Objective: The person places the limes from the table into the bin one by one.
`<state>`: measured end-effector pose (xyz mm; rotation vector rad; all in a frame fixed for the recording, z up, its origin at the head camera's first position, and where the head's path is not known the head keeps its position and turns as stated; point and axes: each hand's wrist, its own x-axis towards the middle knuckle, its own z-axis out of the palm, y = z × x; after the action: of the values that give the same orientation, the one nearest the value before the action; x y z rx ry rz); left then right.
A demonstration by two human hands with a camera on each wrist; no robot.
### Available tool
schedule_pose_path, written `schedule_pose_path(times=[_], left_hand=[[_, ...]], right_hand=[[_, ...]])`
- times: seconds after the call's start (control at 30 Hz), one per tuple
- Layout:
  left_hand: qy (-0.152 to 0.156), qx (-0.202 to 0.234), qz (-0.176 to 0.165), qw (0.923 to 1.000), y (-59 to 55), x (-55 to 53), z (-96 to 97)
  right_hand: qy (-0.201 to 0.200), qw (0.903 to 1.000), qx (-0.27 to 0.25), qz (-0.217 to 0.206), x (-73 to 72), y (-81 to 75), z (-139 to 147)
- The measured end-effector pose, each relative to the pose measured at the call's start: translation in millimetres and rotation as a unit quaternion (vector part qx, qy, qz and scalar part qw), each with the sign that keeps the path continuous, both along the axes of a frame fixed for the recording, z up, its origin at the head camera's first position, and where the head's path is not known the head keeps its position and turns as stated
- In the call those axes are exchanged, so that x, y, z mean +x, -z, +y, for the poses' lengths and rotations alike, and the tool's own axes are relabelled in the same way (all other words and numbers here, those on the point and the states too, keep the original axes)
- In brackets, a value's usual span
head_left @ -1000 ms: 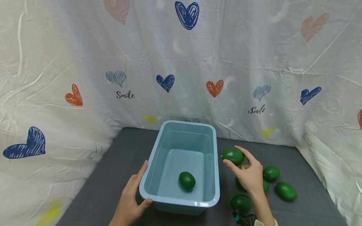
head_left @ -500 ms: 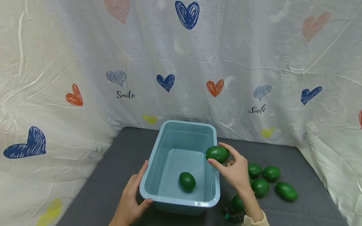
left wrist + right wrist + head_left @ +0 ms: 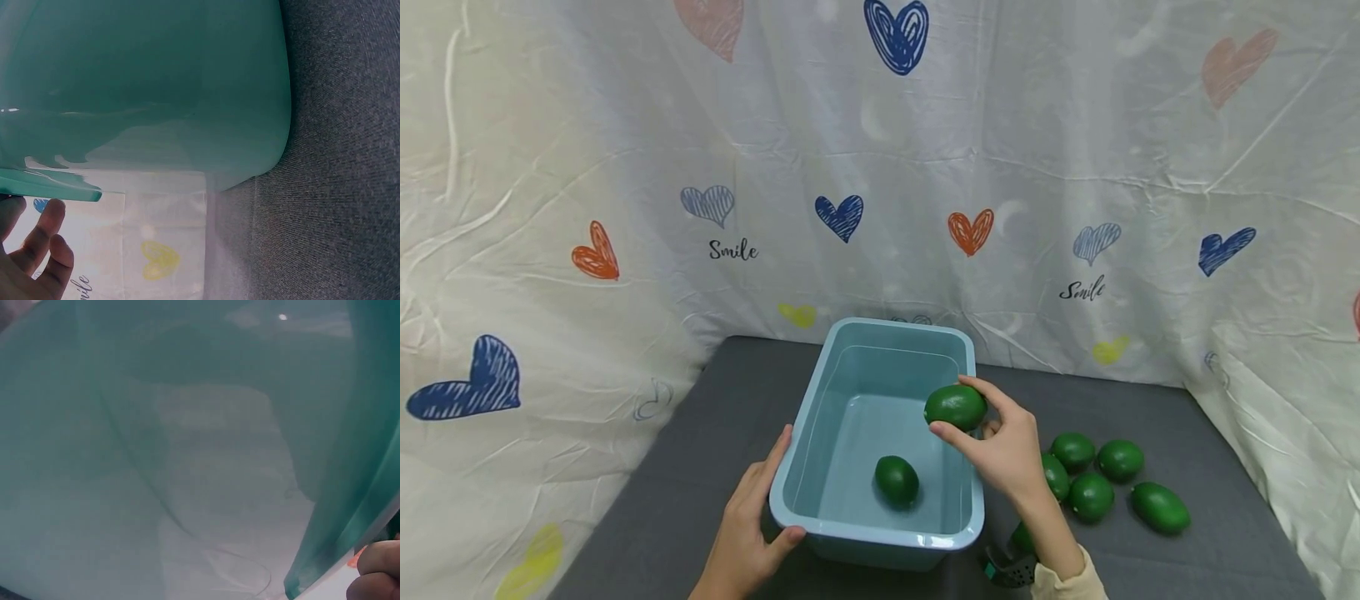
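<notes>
My right hand point(image 3: 1003, 446) pinches a green lime point(image 3: 955, 407) between thumb and fingers, over the right side of a light blue plastic basin point(image 3: 973, 508). A second lime point(image 3: 897, 481) lies on the basin floor. At the basin's front left corner, my left hand point(image 3: 741, 517) rests with its thumb at the front rim and fingers extended along the left side. The left wrist view shows relaxed fingers point(image 3: 44, 240) by the rim. In the right wrist view the basin's outer wall point(image 3: 206, 444) fills most of the picture, with curled fingers point(image 3: 378, 569) at the lower right.
Several more limes point(image 3: 1091, 497) lie grouped on the dark grey cloth point(image 3: 1217, 550) to the right of the basin. One is partly hidden behind my right forearm. A pale curtain point(image 3: 1037, 167) with printed hearts hangs behind the table.
My right hand has carried the lime leftward, from beside the basin to over its right side. More of the limes on the cloth are uncovered. My left hand stays at the basin corner.
</notes>
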<state>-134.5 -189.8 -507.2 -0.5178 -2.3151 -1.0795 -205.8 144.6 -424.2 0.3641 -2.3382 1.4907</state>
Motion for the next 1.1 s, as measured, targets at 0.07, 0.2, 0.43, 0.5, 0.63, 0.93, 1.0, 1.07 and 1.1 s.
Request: schedule_pose_path(times=[0.07,0.2,0.43,0.5,0.63,0.93,1.0,1.07,1.1], left_hand=[[-0.003,-0.003,-0.001,1.0,0.2,0.2,0.4],[-0.006,-0.008,-0.005,0.9999,1.4,1.0,1.0],[-0.004,-0.005,-0.006,1.0,0.8,1.4,0.9],[-0.005,-0.005,-0.005,1.0,0.4,1.1,0.8],[-0.003,-0.001,0.001,1.0,-0.3,0.6,0.7],[-0.001,0.0,-0.002,1.0,0.4,0.3,1.6],[-0.003,-0.001,-0.003,1.0,0.4,0.2,1.4],[-0.006,-0.004,-0.004,1.0,0.1,0.3,1.4],[-0.007,-0.005,-0.005,0.9999,-0.1,0.3,1.4]], right_hand=[[-0.007,1.0,-0.001,0.001,-0.2,0.9,-0.3],[-0.017,0.9998,-0.014,0.002,2.1,0.7,0.1],[-0.009,0.9996,-0.016,0.023,3.6,-2.0,3.1],[-0.007,0.9994,-0.015,0.029,3.5,-2.3,4.1],[-0.006,0.9993,-0.013,0.034,4.0,-2.9,7.0],[0.011,0.9991,-0.013,0.038,6.6,3.5,24.3],[0.021,0.9989,-0.012,0.04,7.0,5.5,30.5],[0.034,0.9986,-0.012,0.04,7.3,7.6,37.4],[0.04,0.9984,-0.011,0.04,7.5,8.6,41.1]])
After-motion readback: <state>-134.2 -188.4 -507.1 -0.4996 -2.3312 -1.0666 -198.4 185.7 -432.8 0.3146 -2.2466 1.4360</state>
